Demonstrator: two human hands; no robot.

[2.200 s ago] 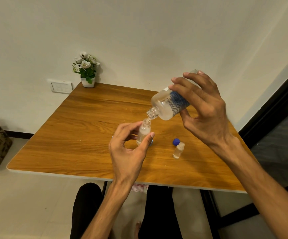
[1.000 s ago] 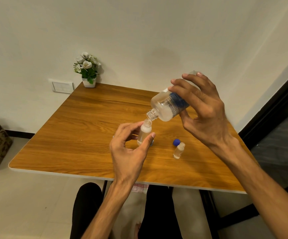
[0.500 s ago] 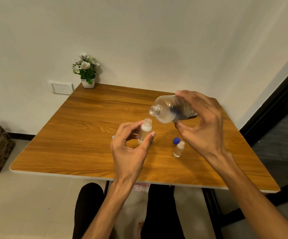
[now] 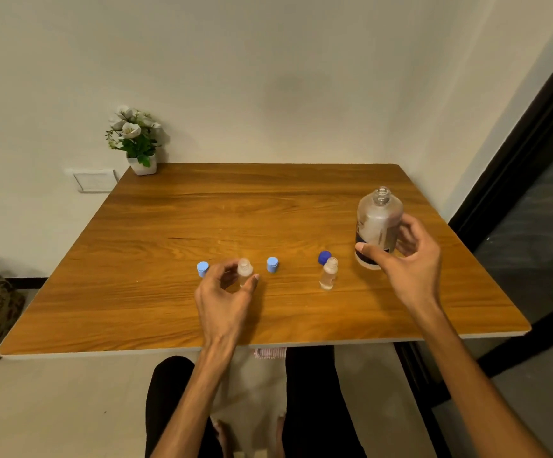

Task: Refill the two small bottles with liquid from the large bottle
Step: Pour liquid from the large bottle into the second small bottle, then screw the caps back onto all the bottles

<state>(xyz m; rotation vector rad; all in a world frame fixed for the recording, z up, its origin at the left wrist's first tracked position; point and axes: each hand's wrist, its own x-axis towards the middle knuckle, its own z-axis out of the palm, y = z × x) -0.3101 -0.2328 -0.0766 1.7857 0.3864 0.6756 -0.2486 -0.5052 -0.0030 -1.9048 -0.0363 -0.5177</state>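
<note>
I see the large bottle [image 4: 378, 226] standing upright at the right side of the bench [image 4: 169, 226], long axis vertical, its open neck pointing up and a little away from me. My right hand [image 4: 407, 259] wraps its lower half: the thumb lies across the near face by the dark label band and the fingers [image 4: 404, 239] curl round the right side, pressed on the bottle. I cannot tell whether its base touches the bench.

My left hand [image 4: 225, 292] is at the middle of the bench, thumb and forefinger pinching the first small bottle [image 4: 244, 271]. That bottle stands upright with its open mouth up. A light blue cap [image 4: 202, 269] sits just to its left, touching or nearly touching my forefinger, and a second light blue cap [image 4: 272, 264] sits just to its right.

The second small bottle [image 4: 328, 278] stands free between my two hands, upright, uncapped, mouth up, with clear liquid visible in it. A dark blue cap [image 4: 324, 257] lies just behind it.

A potted plant [image 4: 134, 140] with white flowers stands at the far left corner of the bench, against the wall.
</note>
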